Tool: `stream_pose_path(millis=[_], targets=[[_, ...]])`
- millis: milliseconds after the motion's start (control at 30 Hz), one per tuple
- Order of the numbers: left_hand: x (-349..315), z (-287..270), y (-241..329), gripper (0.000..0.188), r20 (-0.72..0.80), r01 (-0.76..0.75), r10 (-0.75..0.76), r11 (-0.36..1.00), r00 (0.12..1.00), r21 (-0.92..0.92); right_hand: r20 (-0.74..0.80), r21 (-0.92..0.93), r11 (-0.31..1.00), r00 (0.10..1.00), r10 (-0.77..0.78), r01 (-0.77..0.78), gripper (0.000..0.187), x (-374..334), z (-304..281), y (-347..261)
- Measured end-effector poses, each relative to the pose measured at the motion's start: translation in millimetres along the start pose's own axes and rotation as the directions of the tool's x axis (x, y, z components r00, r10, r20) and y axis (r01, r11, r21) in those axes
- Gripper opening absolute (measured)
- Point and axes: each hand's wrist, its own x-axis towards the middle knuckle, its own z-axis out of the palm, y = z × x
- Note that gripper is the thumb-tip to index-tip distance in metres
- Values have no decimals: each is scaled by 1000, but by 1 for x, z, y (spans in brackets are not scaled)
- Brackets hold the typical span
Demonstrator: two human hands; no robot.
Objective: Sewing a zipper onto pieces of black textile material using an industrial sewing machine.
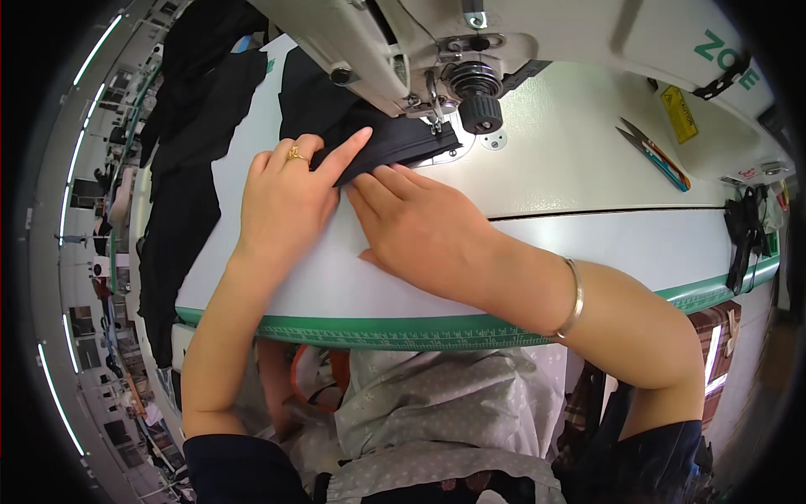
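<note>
Layered black fabric [315,99] lies on the machine bed, its narrow end under the presser foot [437,126] of a sewing machine. My left hand [290,189], with a gold ring, rests at the fabric's near left edge. Its index finger stretches over the cloth, while the other fingers bend down at the edge; its thumb is hidden. Close beside it, my right hand [428,223] lies flat, fingers together and fingertips touching the fabric's near edge. The right thumb stands apart from the fingers, over the white table. A bangle [573,298] circles the right wrist.
More black cloth [189,189] hangs over the table's left side. Thread snips [655,155] lie right of the needle, near the machine's pillar. A green measuring strip [403,332] lines the front edge. Black strips [743,235] hang at the right end.
</note>
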Motion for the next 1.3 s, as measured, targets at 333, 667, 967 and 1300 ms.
stream_pose_path(millis=[333, 667, 967, 1300], targets=[[9, 3, 30, 60, -13, -20, 17, 950, 1000, -312, -334, 11, 997, 940, 72, -73, 31, -59, -52, 61], [17, 21, 16, 47, -23, -53, 49, 840, 999, -540, -277, 96, 994, 958, 79, -54, 26, -53, -43, 73], [20, 31, 8, 42, -53, -61, 35, 767, 998, -639, -290, 3, 1000, 957, 24, -24, 34, -51, -37, 73], [14, 10, 52, 66, -64, -61, 35, 885, 997, -461, -283, -84, 994, 958, 41, -68, 39, -54, -36, 68]])
